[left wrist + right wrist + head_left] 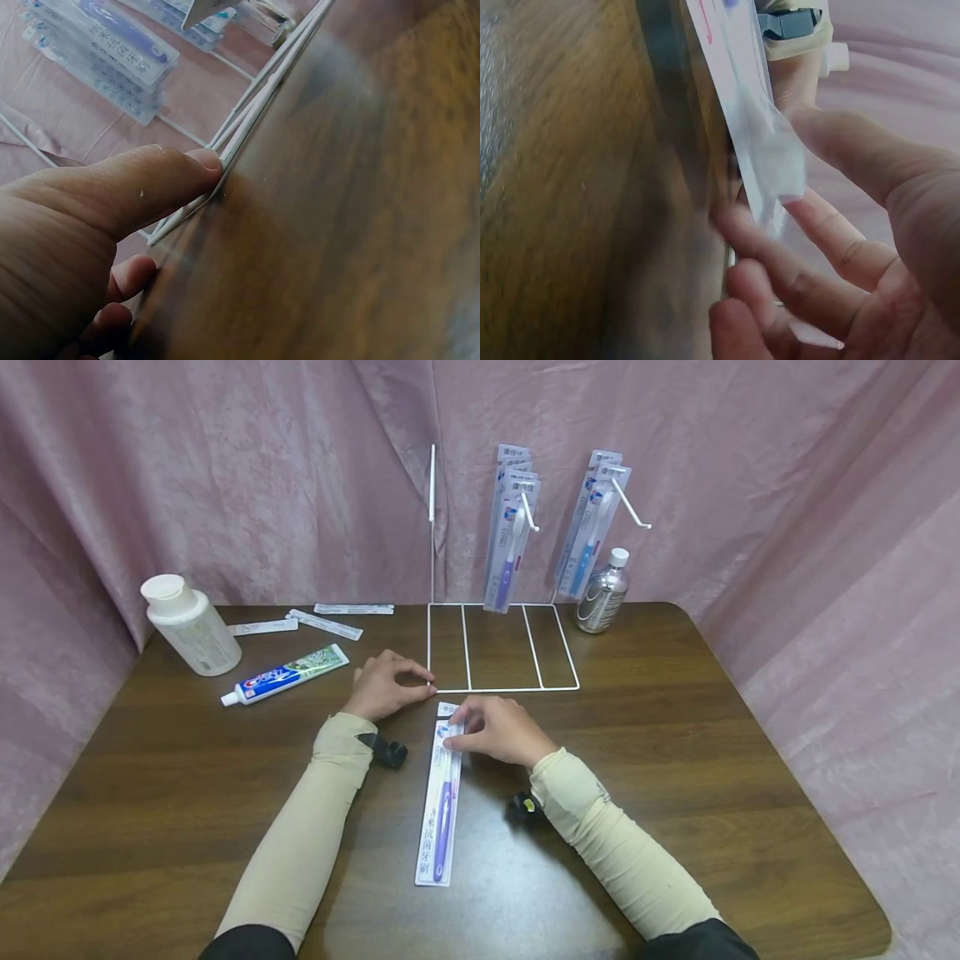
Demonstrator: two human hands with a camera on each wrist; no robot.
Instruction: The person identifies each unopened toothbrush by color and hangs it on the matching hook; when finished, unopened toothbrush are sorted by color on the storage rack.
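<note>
A white wire rack [502, 688] stands at the table's back middle, its flat base [259, 105] lying on the wood. Toothbrush packs [512, 531] hang on two of its hooks, seen also in the left wrist view [105, 52]. My left hand [386, 685] rests at the base's front left corner, with the straight thumb [187, 169] pressed against the wire. A packaged purple toothbrush [441, 810] lies flat on the table in front of me. My right hand [491, 728] pinches the top end of that pack [754, 127] between thumb and fingers [780, 217].
A white bottle [191, 625], a toothpaste tube [287, 673] and several loose flat packs [324, 623] lie at the back left. A silver bottle [603, 593] stands right of the rack. Pink cloth hangs all around the brown table [712, 760].
</note>
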